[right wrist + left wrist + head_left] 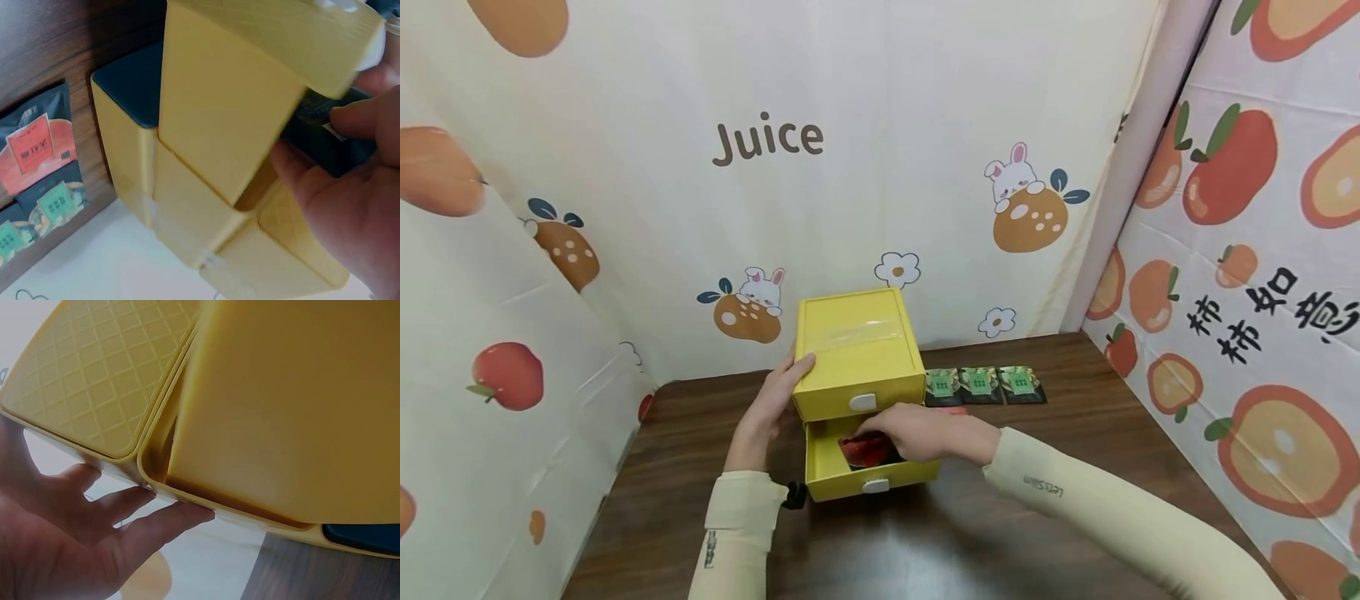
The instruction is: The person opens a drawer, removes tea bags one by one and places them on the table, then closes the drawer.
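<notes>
A yellow drawer box (857,333) stands against the back curtain, its lower visible drawer (901,479) pulled out and the top drawer (94,375) closed. My left hand (775,387) touches the left side of the box near its front; the left wrist view shows its fingers fairly straight against the wall. With thumb and fingers, my right hand (917,431) pinches a dark packet (334,134) inside the pulled-out drawer. In the head view the packet shows a red face, partly covered by the hand. Its lower part is hidden.
Three green-labelled black packets (980,386) lie in a row right of the box. A red-labelled packet (34,147) lies beside them, mostly hidden in the head view. The bottom tier has a dark blue front (134,84). Printed curtains (887,167) enclose the wooden table (1037,467).
</notes>
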Tool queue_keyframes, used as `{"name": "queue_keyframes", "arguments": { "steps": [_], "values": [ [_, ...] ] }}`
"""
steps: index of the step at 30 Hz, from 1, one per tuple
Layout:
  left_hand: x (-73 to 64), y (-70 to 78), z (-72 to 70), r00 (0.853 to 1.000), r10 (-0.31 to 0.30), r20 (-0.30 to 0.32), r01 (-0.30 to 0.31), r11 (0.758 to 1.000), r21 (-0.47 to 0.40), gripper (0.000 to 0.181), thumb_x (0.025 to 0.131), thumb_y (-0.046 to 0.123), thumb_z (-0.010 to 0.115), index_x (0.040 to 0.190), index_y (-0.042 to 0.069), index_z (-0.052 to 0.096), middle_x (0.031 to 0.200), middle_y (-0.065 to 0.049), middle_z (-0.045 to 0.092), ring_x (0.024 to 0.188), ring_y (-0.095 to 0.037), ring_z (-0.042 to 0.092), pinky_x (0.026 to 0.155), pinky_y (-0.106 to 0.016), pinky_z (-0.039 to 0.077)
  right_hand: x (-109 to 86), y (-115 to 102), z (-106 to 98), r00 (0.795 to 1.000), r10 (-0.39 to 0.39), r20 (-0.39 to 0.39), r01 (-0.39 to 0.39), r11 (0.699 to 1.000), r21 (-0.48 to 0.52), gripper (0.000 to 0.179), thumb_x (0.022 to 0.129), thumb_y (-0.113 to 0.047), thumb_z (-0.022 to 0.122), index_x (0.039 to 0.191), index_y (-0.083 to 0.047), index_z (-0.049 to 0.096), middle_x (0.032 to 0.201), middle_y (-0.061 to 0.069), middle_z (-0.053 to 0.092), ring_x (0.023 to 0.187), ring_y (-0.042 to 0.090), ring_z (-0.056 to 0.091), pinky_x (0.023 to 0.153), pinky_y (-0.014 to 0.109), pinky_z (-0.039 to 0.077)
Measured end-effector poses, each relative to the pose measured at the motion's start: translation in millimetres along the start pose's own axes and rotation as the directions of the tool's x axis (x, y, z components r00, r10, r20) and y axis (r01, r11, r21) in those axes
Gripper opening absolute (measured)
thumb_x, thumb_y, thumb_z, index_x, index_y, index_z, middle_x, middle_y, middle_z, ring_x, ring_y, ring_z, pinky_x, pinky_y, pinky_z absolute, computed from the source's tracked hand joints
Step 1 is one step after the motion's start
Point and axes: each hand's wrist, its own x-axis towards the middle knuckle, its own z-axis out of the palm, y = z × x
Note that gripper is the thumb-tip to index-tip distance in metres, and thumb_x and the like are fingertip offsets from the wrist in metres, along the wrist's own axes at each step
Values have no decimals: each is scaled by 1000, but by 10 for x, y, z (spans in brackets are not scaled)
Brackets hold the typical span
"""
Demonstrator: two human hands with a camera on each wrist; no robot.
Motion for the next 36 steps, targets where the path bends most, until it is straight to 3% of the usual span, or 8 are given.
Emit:
{"name": "queue_keyframes", "arguments": {
  "steps": [2, 7, 9, 14, 19, 26, 32, 36],
  "values": [
    [5, -4, -3, 1000, -2, 1, 2, 1000, 0, 71, 93, 60, 53, 153, 48, 15, 119, -25, 55, 86, -26, 65, 74, -46, 54, -87, 7, -47, 1000, -13, -11, 13, 1000, 20, 49, 90, 13, 48, 130, -13, 62, 122, -4, 63, 93, 10, 60, 78, 19, 44],
    [23, 2, -2, 1000, 5, 16, -5, 1000, -19, 71, 93, 59, 55, 152, 50, 16, 117, -26, 54, 87, -29, 65, 75, -48, 53, -354, 39, -218, 999, -15, -34, 18, 997, 78, 56, 88, 16, 40, 132, -12, 58, 128, -4, 59, 109, 8, 55, 95, 25, 43],
    [26, 7, 0, 1000, 8, 20, -8, 1000, -22, 71, 93, 59, 54, 152, 50, 16, 118, -26, 53, 88, -29, 64, 75, -49, 53, -486, 43, -313, 999, 12, -34, -8, 995, 103, 53, 91, 14, 38, 133, -13, 58, 126, -3, 60, 104, 6, 56, 95, 28, 44],
    [28, 14, -5, 1000, 6, 20, -5, 1000, -29, 69, 93, 59, 54, 150, 52, 17, 121, -26, 51, 90, -29, 64, 76, -49, 53, -862, 82, -532, 992, 122, -41, -109, 965, 238, 40, 102, 1, 39, 132, -18, 57, 90, -2, 61, 63, 5, 43, 66, 26, 45],
    [36, 7, -8, 1000, 12, 22, -11, 1000, -20, 68, 94, 59, 53, 150, 53, 17, 122, -26, 49, 90, -30, 63, 75, -49, 53, -1220, 253, -625, 974, 219, -62, -186, 922, 339, 28, 104, -5, 42, 122, -16, 60, 88, -2, 59, 64, 9, 44, 62, 30, 42],
    [45, -2, -15, 999, 9, 31, -9, 1000, -7, 67, 94, 60, 52, 150, 54, 15, 119, -28, 49, 87, -29, 64, 76, -49, 53, -1503, 623, -472, 940, 337, -57, -289, 872, 395, 28, 102, 0, 43, 123, -6, 60, 99, 7, 62, 70, 18, 49, 65, 34, 42],
    [44, 16, -21, 1000, 0, 17, 0, 1000, 5, 67, 94, 60, 51, 150, 53, 15, 116, -27, 51, 86, -28, 64, 75, -49, 53, -1458, 784, -255, 932, 354, -75, -317, 900, 299, 25, 100, 4, 43, 113, -6, 61, 75, -1, 50, 61, 10, 42, 60, 31, 39],
    [47, 20, -15, 1000, 9, 28, -9, 1000, 2, 67, 95, 59, 51, 151, 53, 15, 115, -27, 51, 85, -28, 64, 75, -50, 53, -1400, 937, -26, 921, 374, -106, -348, 916, 199, 40, 93, 11, 43, 125, -4, 60, 90, 2, 63, 69, 11, 49, 64, 33, 43]
  ]
}}
